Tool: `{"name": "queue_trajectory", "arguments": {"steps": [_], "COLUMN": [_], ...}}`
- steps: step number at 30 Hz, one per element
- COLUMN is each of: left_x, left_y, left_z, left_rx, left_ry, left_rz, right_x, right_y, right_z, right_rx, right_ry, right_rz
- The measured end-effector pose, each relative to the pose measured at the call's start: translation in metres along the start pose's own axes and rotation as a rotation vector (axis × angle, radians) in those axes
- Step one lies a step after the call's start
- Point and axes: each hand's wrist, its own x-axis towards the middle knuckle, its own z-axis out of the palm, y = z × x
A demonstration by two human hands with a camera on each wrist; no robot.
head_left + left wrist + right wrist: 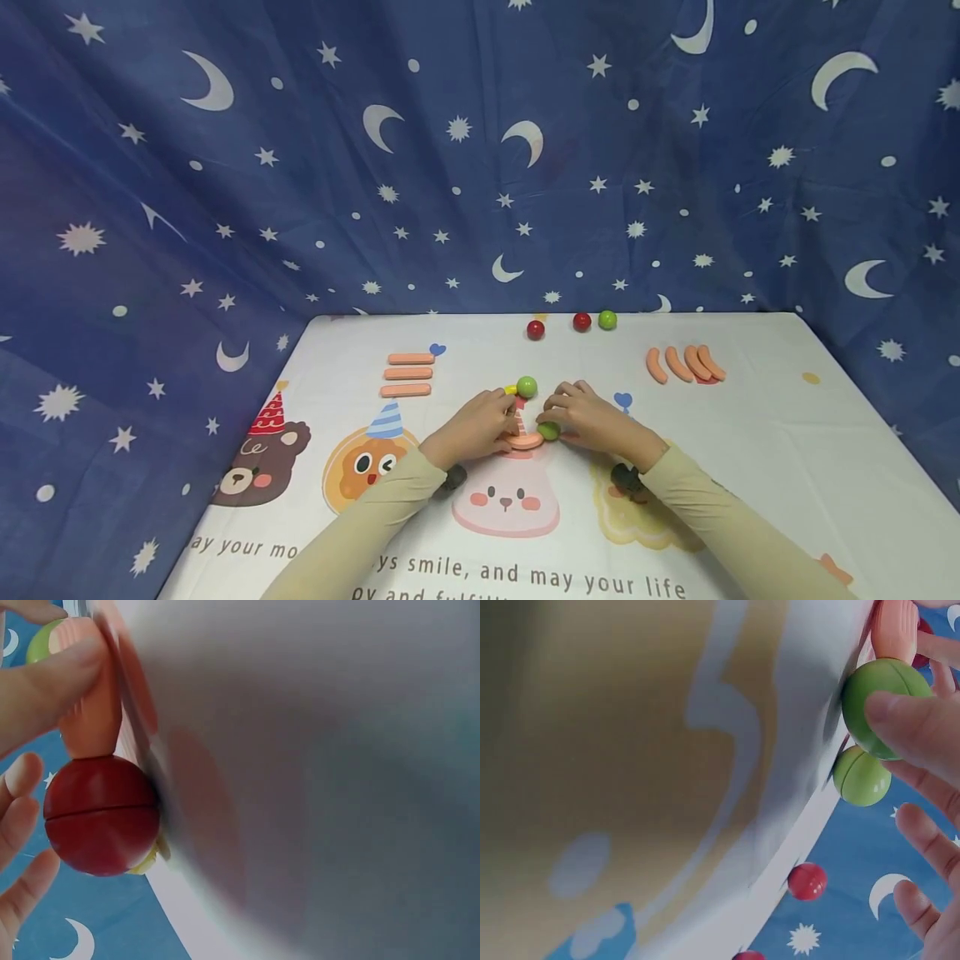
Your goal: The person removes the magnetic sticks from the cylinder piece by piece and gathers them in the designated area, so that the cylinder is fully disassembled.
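Note:
A curved toy sausage lies on the printed cloth between my hands. My left hand touches its side with the thumb; the other fingers are spread, apart from it. At the sausage's left end sits a seamed red ball, hidden behind my left hand in the head view. Against the right end is a seamed green ball, which my right hand pinches with thumb and forefinger. Farther back, another green ball stands beside a small yellow piece, partly covered by my left hand.
Three straight sausages lie in a stack of rows at the back left. Several curved sausages are lined up at the back right. Two red balls and a green ball sit along the far edge by the blue curtain.

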Motion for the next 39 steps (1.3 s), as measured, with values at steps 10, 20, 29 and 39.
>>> {"name": "queue_trajectory", "arguments": {"steps": [10,20,29,39], "left_x": [-0.0004,-0.0006,0.0003,0.0005], "left_y": [0.0011,0.0002,0.0008,0.0019], "left_z": [0.0023,0.0026,0.0055,0.0044], "left_rx": [-0.029,-0.034,-0.056,-0.048], "left_ry": [-0.017,-0.021,-0.034,-0.043], "left_rz": [-0.024,-0.024,-0.043,-0.042], "right_x": [-0.0042,-0.0055,-0.0033,-0.0038], "right_y": [0.0036,0.0034,0.0005,0.0007], "right_z": [0.0002,0.0019,-0.0011,0.0011], "right_rx": [0.031,0.028,0.019,0.041], "right_ry": [-0.018,0.005,-0.021,-0.041], "right_rz": [-0.018,-0.043,0.010,0.060]}}
